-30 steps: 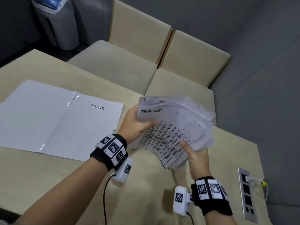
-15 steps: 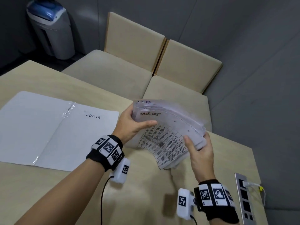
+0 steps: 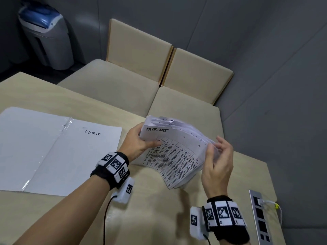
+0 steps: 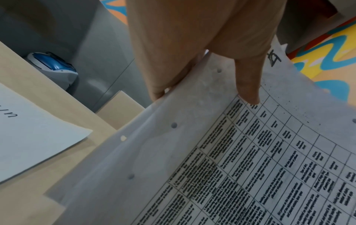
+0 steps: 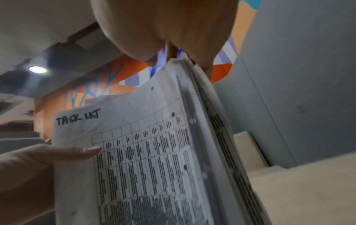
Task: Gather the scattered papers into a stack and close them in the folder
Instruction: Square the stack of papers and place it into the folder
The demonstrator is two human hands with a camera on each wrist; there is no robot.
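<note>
papers sit between my hands above the table: my left hand pinches their top-left corner, my right hand curls around the right edge.

Office: table, socket panel.

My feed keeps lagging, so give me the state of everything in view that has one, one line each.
Papers: gathered in a stack, held above the table, edges uneven.
Folder: lying open and flat on the table, nothing in it.
Left hand: grips the stack's left edge, thumb on top.
Right hand: fingers curled at the stack's right edge.
Bin: lid shut.
</note>
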